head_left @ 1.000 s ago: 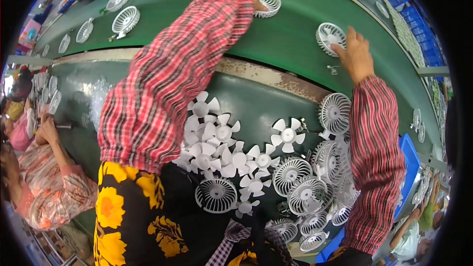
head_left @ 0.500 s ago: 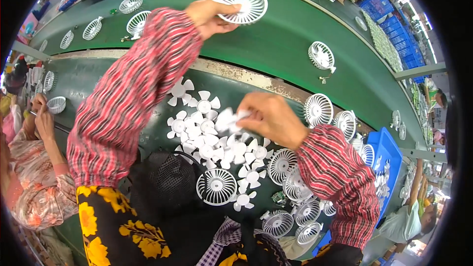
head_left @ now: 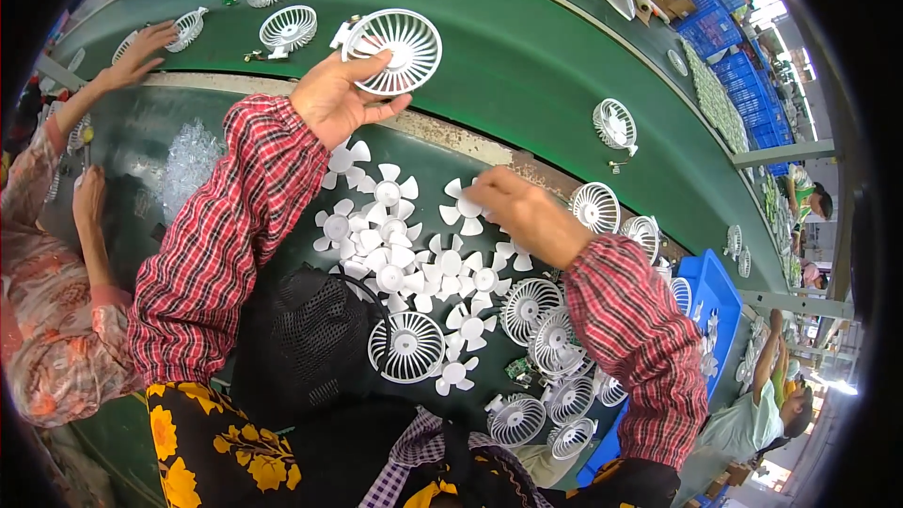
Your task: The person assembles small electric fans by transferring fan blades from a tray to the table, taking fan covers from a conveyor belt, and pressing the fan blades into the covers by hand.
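Two white plastic parts now sit at your hands. Your left hand [head_left: 343, 94] is closed around the rim of a round, ribbed white plastic fan housing [head_left: 404, 49], its thumb laid toward the centre. Compared with half a second ago, you have brought that housing nearer to yourself, and it is now over the near side of the smooth green conveyor belt [head_left: 508, 56].

Your right hand [head_left: 527, 216] is partly curled, with its fingertips at a white plastic fan blade [head_left: 463, 208] with broad petals, apart from the heap of loose white blades [head_left: 392, 277] on the dark green desk [head_left: 435, 162]. Blur hides whether you pinch that blade or merely touch it. For the work, the shift seems to put one part of each kind close together.

On your left, a co-worker's hand [head_left: 146, 52] has come up over the belt, near another ribbed white housing [head_left: 186, 30]. Beside your right forearm, the clustered white housings [head_left: 555, 343] are still on the desk.
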Demonstrator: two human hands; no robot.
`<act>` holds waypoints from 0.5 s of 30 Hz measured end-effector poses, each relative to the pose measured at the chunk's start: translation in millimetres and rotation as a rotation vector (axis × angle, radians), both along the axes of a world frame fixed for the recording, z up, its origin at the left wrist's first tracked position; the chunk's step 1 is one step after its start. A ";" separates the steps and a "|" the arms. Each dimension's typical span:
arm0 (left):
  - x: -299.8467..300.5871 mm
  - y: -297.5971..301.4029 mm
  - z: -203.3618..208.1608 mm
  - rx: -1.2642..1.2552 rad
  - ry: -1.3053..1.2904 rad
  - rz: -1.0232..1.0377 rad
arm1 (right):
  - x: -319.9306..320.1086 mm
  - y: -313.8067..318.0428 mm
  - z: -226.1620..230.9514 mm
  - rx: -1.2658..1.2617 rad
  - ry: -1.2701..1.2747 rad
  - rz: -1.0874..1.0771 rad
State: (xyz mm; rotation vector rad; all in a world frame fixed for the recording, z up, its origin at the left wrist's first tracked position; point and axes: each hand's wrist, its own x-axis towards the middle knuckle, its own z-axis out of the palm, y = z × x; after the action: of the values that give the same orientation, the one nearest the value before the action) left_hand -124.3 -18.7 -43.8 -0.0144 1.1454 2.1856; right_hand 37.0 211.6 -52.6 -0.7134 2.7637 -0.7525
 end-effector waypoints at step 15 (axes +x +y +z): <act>37.7 0.8 1.3 -0.055 0.193 -0.362 | -5.8 -1.4 45.5 -0.148 0.428 -0.240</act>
State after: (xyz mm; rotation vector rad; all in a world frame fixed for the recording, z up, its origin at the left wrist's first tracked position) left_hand -86.6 -17.8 -42.5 0.3598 1.2073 1.8631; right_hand 31.2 210.2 -7.1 -0.6377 3.2524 -0.9561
